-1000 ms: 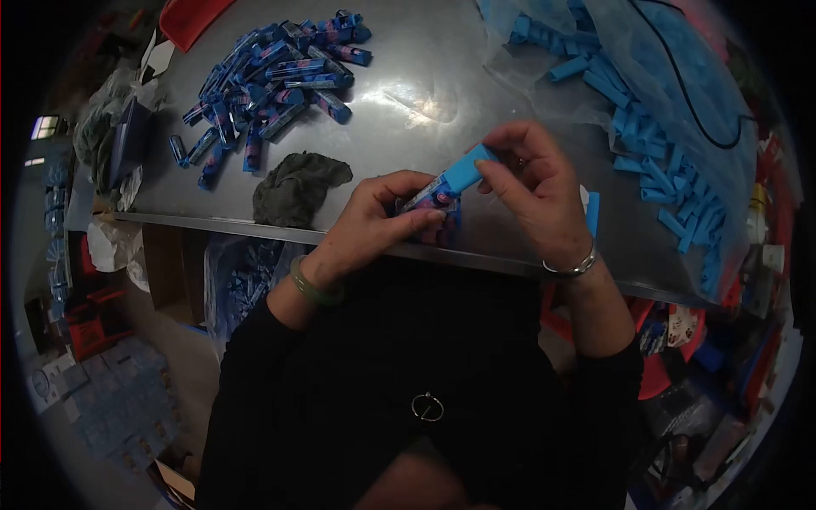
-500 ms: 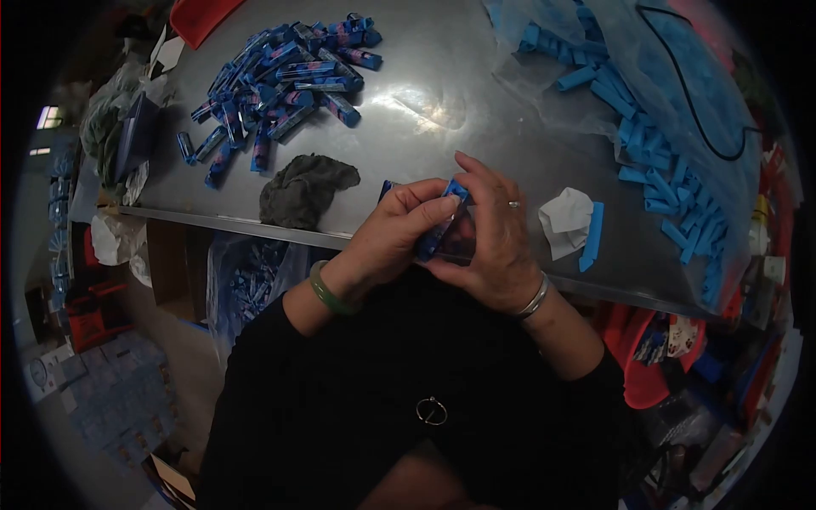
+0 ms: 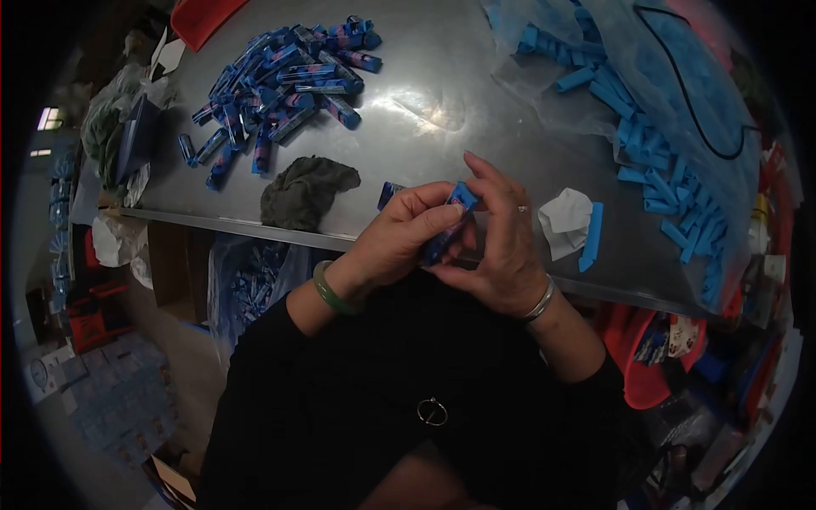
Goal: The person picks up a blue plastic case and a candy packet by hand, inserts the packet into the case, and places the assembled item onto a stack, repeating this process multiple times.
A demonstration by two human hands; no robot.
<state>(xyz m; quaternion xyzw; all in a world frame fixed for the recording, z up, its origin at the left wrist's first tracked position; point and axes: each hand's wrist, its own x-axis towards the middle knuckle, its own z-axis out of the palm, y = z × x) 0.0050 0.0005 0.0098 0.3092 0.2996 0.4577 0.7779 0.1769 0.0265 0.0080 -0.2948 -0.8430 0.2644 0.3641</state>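
A small blue packet [image 3: 449, 234] with printed wrapping is held tilted between my two hands, close to the table's front edge. My left hand [image 3: 398, 236] is closed round it, thumb pressed on its upper face. On the other side, my right hand [image 3: 507, 246] has its thumb at the packet's lower end and its curved fingers near the top end. Part of another blue packet [image 3: 389, 194] shows behind my left hand. A crumpled dark cloth [image 3: 308, 194] lies left of my hands. To the right are a crumpled white cloth or paper [image 3: 564, 223] and a flat blue piece [image 3: 592, 236].
A heap of blue printed packets [image 3: 285, 81] covers the metal table's [image 3: 425, 76] back left. Folded light-blue pieces [image 3: 650, 161] spill from a clear plastic bag [image 3: 680, 93] at right. Below the edge hang a plastic bag of packets [image 3: 255, 285] and a red container [image 3: 637, 370].
The packet has turned slightly between my hands, and its printed face shows more. My right fingers have shifted a little to the right, opening a wider gap beside it.
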